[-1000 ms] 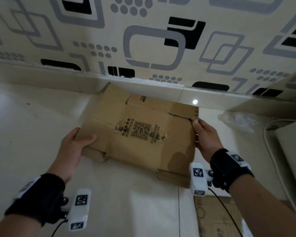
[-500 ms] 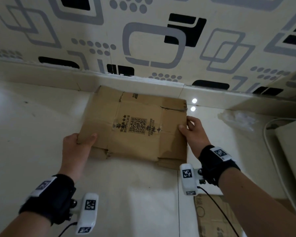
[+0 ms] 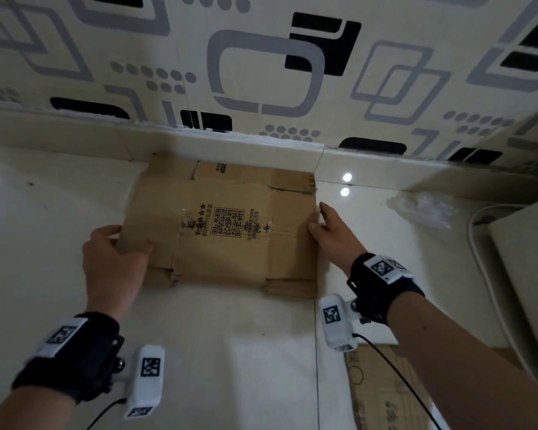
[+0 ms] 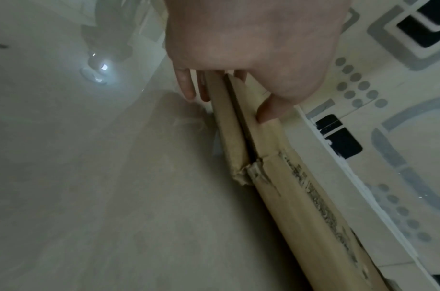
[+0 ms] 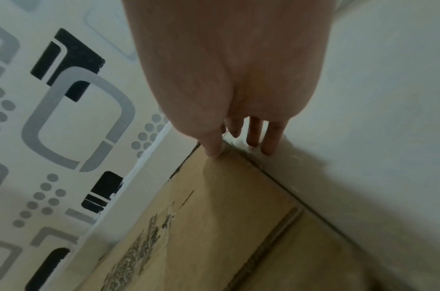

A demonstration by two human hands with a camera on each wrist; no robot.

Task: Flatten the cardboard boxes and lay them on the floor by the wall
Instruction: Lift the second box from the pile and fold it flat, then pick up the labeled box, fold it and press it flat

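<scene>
A flattened brown cardboard box (image 3: 230,187) with a printed QR code lies on the pale floor, its far edge against the skirting (image 3: 75,131) under the patterned wall. Folded cardboard layers show beneath its near edge. My left hand (image 3: 128,243) grips the box's left edge near the front corner. The left wrist view shows that hand (image 4: 226,104) with its thumb on top of the cardboard (image 4: 288,187) and its fingers below. My right hand (image 3: 319,217) is at the right edge. In the right wrist view its thumb (image 5: 214,151) presses the cardboard (image 5: 214,216). The straight fingers (image 5: 253,135) reach the floor beside it.
Another printed cardboard piece (image 3: 382,383) lies on the floor at the bottom right. A crumpled clear plastic bag (image 3: 423,209) sits by the skirting to the right. A white cable (image 3: 479,274) runs along a pale cabinet (image 3: 528,274) at the far right.
Both hands have lowered the tilted box and pushed it toward the wall. It now lies flat and square against the skirting. My right fingers have straightened beside its edge.
</scene>
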